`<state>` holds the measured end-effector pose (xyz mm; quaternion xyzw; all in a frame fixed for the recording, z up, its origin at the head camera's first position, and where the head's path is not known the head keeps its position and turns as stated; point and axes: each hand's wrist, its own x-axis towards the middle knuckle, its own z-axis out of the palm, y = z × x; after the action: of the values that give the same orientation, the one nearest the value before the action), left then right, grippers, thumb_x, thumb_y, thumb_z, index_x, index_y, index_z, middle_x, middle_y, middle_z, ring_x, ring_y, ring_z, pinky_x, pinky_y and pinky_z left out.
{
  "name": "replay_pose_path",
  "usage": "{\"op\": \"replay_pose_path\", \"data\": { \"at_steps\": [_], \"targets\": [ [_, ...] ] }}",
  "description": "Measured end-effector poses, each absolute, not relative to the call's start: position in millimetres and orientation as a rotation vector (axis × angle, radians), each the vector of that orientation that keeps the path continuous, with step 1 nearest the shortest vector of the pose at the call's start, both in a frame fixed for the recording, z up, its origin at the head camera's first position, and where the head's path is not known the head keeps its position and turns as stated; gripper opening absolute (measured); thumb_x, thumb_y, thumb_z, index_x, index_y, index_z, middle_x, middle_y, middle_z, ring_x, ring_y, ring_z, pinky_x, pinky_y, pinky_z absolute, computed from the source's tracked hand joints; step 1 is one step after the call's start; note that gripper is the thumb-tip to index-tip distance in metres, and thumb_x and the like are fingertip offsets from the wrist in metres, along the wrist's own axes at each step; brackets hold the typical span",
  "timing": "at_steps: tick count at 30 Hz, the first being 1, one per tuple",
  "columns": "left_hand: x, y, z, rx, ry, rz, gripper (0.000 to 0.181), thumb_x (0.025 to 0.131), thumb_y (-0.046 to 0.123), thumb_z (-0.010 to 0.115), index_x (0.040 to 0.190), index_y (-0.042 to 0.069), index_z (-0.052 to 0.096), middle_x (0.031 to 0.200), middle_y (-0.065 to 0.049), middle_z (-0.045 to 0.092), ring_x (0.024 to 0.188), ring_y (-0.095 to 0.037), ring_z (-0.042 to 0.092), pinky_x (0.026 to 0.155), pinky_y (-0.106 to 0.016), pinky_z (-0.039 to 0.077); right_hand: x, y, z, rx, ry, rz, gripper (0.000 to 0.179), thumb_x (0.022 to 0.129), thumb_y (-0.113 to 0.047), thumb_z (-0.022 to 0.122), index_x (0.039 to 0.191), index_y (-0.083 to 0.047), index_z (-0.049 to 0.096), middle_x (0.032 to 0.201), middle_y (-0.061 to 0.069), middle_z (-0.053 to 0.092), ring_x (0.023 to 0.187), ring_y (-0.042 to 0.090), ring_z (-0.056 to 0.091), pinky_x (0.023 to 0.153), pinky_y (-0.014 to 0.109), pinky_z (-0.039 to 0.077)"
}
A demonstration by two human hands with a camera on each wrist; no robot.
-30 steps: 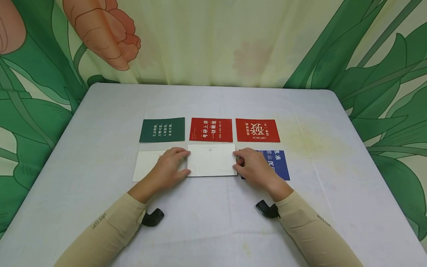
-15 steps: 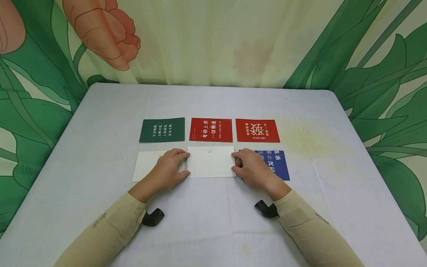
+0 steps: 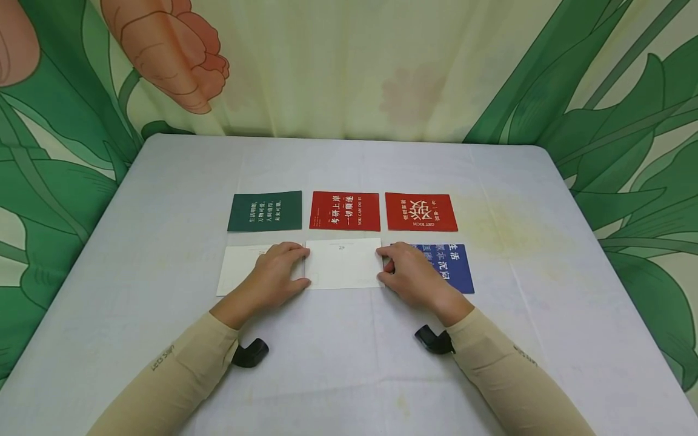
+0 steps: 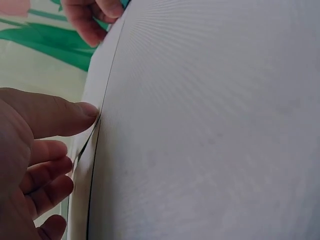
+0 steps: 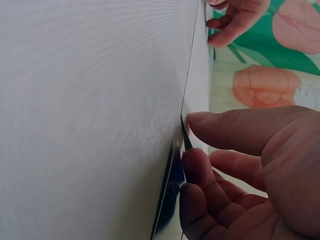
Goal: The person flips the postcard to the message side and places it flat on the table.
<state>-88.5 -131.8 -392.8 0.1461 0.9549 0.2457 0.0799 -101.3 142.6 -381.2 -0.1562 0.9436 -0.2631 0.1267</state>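
A white postcard (image 3: 345,266), back side up with small faint print, lies in the middle of the front row in the head view. My left hand (image 3: 278,272) holds its left edge with thumb and index finger, over part of another white postcard (image 3: 235,269). At the opposite edge, the thumb and index finger of my right hand (image 3: 417,275) grip the middle card. The right hand partly covers a blue postcard (image 3: 457,269) with white characters. In the right wrist view the thumb (image 5: 220,127) touches the card's edge, with other fingers curled beneath.
Behind stand three flat postcards in a row: green (image 3: 265,211), red (image 3: 345,211) and another red (image 3: 422,212). All lie on a white-clothed table (image 3: 349,363). A floral curtain (image 3: 338,66) hangs beyond its far edge.
The middle white postcard, slightly raised at its front edge before, now lies lower and flatter. Its right edge and my right hand have shifted a little left; my left hand stays almost still.
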Motion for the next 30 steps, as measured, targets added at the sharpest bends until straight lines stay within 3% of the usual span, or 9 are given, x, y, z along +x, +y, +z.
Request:
{"op": "replay_pose_path", "data": {
  "at_steps": [7,14,30],
  "targets": [
    [-89.2,-131.9,-391.6,0.471,2.854,0.739,0.060,0.083,0.014,0.082,0.137,0.002,0.058,0.139,-0.015,0.056,0.126,-0.036,0.048,0.099,-0.056,0.040,-101.1,142.2,-380.7,-0.460,2.747,-0.778,0.049,0.089,-0.008,0.071,0.135,0.002,0.059,0.104,0.010,0.058,0.088,0.021,0.055,0.074,0.031,0.050],
    [-90.6,-132.4,-391.5,0.469,2.826,0.737,0.058,0.084,0.014,0.081,0.137,0.004,0.059,0.139,-0.015,0.058,0.125,-0.036,0.049,0.097,-0.055,0.040,-101.0,142.0,-380.8,-0.465,2.737,-0.773,0.050,0.089,-0.008,0.071,0.137,0.001,0.058,0.097,0.007,0.058,0.089,0.022,0.055,0.077,0.033,0.050],
    [-92.2,-131.4,-389.0,0.492,2.811,0.716,0.057,0.084,0.014,0.081,0.136,0.003,0.060,0.136,-0.015,0.059,0.126,-0.036,0.048,0.098,-0.056,0.039,-99.2,143.1,-377.5,-0.465,2.732,-0.781,0.052,0.089,-0.010,0.071,0.138,0.001,0.056,0.101,0.008,0.059,0.089,0.021,0.055,0.076,0.032,0.051]
  ]
}}
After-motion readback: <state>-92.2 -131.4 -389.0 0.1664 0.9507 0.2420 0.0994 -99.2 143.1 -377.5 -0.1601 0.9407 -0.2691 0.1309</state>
